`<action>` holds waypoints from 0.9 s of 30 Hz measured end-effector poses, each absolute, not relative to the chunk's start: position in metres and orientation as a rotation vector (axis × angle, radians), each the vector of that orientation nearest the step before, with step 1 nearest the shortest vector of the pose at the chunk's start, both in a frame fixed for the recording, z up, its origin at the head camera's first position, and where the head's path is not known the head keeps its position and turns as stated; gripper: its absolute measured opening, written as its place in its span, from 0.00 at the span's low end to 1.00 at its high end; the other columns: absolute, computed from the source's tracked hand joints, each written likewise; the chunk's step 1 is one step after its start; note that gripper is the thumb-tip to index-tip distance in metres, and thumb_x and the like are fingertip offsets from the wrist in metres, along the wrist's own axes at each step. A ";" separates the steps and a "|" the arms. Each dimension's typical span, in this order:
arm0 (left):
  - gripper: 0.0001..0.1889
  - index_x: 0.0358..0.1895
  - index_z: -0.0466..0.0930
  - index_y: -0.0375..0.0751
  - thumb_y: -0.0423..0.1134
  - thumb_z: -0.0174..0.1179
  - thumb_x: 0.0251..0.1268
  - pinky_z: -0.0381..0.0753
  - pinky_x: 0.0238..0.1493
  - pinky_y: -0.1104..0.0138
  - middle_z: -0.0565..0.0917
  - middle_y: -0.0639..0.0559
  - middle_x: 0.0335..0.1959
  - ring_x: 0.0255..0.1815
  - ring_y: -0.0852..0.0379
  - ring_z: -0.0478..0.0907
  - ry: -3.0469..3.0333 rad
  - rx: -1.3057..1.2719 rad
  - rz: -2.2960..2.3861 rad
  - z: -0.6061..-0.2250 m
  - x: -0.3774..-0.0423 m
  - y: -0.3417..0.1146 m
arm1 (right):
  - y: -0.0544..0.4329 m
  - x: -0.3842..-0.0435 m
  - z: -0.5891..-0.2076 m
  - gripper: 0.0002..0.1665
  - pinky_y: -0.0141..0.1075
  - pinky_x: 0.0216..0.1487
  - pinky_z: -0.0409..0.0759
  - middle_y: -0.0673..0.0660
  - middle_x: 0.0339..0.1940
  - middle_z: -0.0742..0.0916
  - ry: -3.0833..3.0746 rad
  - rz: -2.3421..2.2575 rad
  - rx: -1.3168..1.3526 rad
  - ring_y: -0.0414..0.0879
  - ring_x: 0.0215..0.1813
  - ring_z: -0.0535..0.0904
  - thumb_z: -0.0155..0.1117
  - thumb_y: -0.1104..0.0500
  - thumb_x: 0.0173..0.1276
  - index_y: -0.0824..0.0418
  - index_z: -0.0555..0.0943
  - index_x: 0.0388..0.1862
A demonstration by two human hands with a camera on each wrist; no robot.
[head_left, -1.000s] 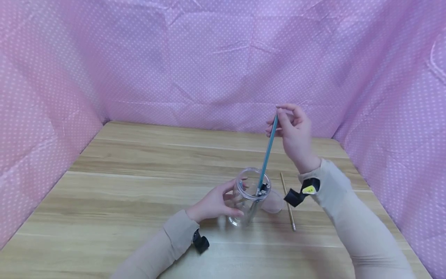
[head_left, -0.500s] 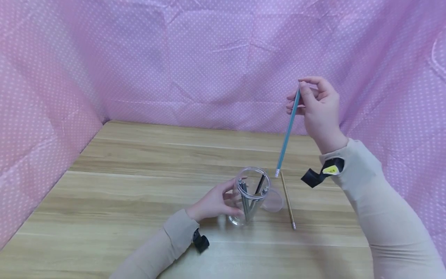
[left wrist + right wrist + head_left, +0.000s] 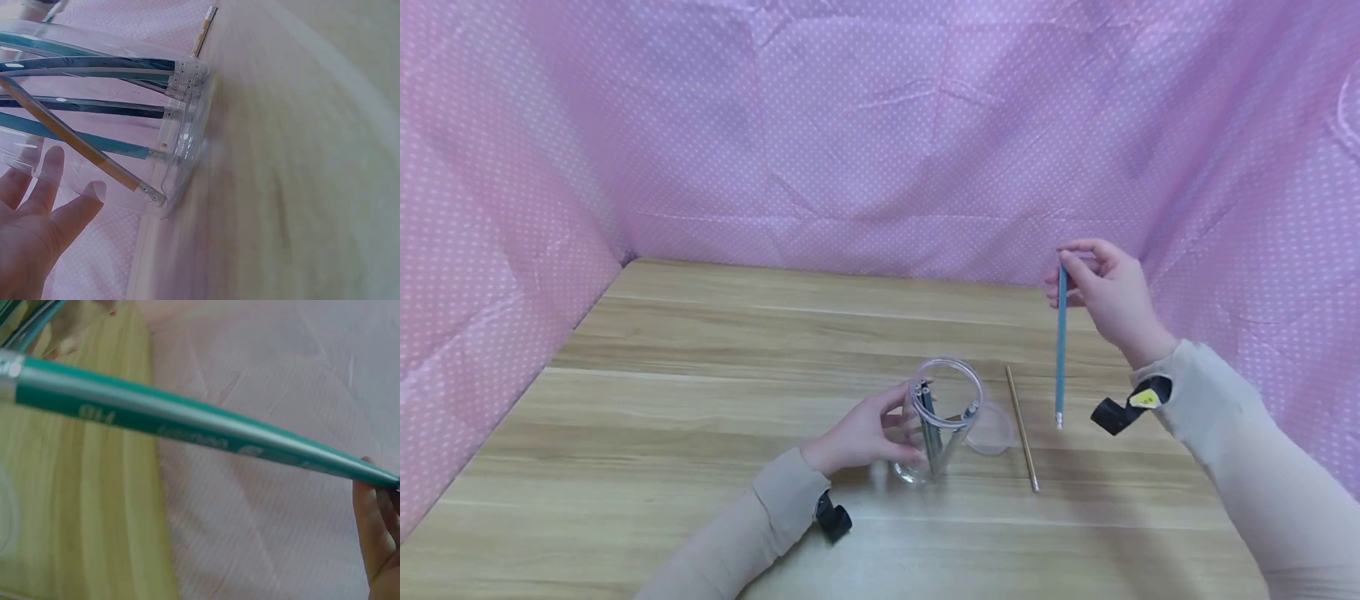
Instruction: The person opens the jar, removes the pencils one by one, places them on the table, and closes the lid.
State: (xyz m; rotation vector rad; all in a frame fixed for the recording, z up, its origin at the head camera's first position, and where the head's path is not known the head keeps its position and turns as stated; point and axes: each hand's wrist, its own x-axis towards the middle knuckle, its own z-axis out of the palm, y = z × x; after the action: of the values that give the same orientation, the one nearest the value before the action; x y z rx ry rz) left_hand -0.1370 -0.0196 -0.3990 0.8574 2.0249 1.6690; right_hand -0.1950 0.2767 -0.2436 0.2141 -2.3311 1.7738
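Observation:
My left hand [image 3: 863, 431] grips the side of a tall clear plastic jar [image 3: 946, 361], open at the top. Several pencils [image 3: 929, 421] lean inside it, dark, teal and one orange-gold pencil [image 3: 81, 142], their ferrule ends down in the left wrist view. To the right of the jar, my right hand [image 3: 1111, 292] pinches a teal pencil [image 3: 1061, 350] by its upper end. It hangs almost upright, ferrule end down, apart from the jar. Pale lettering shows along its barrel [image 3: 187, 425] in the right wrist view. Between jar and raised pencil lies a gold pencil [image 3: 1022, 429].
A clear round lid [image 3: 989, 433] lies flat on the wooden table [image 3: 715, 367], close beside the jar's right side. Pink dotted cloth [image 3: 850, 142] hangs behind the table and along both sides. Black straps circle both wrists.
My right hand lifted the teal pencil out of the jar, carried it rightward past the gold pencil, then lowered it. My left hand stays on the jar; the pencils inside shifted.

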 end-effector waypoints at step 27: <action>0.50 0.74 0.54 0.53 0.31 0.72 0.46 0.68 0.68 0.52 0.61 0.44 0.73 0.69 0.44 0.65 1.988 0.875 1.699 -0.398 -0.136 -0.019 | 0.337 -0.191 -0.372 0.25 0.35 0.31 0.87 0.44 0.25 0.86 -2.715 1.615 0.060 0.41 0.28 0.83 0.48 0.57 0.75 0.78 0.65 0.58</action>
State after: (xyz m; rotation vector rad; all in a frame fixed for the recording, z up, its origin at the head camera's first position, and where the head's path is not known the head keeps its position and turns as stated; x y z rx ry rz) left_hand -0.1364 -0.0193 -0.3985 0.8750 1.9881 1.6991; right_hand -0.1914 0.3368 -0.3723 0.0604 -2.7148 1.6155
